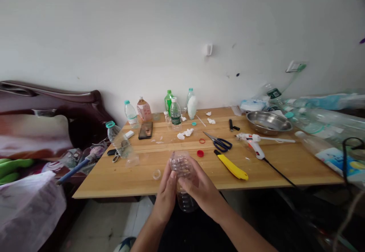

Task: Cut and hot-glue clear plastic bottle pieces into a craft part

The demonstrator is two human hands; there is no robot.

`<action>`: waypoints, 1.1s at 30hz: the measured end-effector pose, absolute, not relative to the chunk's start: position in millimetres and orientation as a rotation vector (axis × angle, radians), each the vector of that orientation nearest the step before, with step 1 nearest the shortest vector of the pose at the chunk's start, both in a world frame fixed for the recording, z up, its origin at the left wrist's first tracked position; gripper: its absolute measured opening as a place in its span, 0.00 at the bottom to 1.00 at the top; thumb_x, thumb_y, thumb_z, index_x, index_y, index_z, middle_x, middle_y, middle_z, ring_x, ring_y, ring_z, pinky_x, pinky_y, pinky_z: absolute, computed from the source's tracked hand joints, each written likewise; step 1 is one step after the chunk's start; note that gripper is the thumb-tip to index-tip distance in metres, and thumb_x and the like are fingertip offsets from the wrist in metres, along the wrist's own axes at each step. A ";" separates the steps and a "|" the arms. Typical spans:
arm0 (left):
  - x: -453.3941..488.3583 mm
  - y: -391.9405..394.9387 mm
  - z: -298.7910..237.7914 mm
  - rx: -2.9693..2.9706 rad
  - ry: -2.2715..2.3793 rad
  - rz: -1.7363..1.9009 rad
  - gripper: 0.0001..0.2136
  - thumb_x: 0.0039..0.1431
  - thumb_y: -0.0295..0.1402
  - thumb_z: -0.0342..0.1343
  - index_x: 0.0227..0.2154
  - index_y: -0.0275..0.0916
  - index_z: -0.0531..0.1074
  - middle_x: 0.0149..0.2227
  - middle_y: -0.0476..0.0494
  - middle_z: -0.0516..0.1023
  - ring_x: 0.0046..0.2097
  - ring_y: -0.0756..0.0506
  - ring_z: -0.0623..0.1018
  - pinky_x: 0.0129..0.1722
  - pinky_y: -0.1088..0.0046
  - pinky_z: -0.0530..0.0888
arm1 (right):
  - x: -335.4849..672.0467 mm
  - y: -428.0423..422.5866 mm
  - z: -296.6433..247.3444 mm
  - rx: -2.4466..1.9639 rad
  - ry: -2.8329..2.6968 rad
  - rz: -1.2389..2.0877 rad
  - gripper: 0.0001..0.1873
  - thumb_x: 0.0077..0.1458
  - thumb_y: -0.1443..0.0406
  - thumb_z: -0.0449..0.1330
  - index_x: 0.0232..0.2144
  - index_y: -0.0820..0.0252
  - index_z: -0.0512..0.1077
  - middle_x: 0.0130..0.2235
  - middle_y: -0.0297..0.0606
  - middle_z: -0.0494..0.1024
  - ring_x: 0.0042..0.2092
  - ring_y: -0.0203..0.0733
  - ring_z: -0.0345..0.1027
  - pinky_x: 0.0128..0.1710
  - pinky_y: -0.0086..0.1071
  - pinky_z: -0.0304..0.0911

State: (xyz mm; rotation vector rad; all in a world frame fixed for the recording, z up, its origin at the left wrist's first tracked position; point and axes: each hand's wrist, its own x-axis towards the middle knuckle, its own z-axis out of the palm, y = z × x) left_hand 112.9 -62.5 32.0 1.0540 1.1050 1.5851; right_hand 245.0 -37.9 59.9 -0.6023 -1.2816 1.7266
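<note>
My left hand point(167, 193) and my right hand point(199, 189) both grip a clear, ribbed plastic bottle point(182, 168) just in front of the wooden table's near edge point(119, 191). The bottle points away from me and its far end is over the table. Fingers of both hands wrap its middle. On the table just beyond lie a red cap point(200, 153), a yellow utility knife point(231, 166), blue-handled scissors point(220, 142) and a clear plastic ring point(156, 174).
Several bottles point(175, 114) stand at the table's back edge. A glue gun point(252, 142) with a black cord, a metal bowl point(268, 122) and large empty bottles point(322, 118) lie to the right. A bottle point(121, 143) lies at the left edge, beside a dark wooden bedframe point(51, 103).
</note>
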 end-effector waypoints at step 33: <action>123.8 -69.9 47.7 0.713 0.908 1.666 0.45 0.49 0.41 0.71 0.67 0.49 0.51 0.59 0.34 0.73 0.58 0.34 0.76 0.57 0.51 0.71 | 257.8 -30.2 40.9 -0.746 -1.301 1.340 0.33 0.46 0.68 0.65 0.54 0.47 0.61 0.54 0.39 0.70 0.54 0.44 0.71 0.49 0.34 0.72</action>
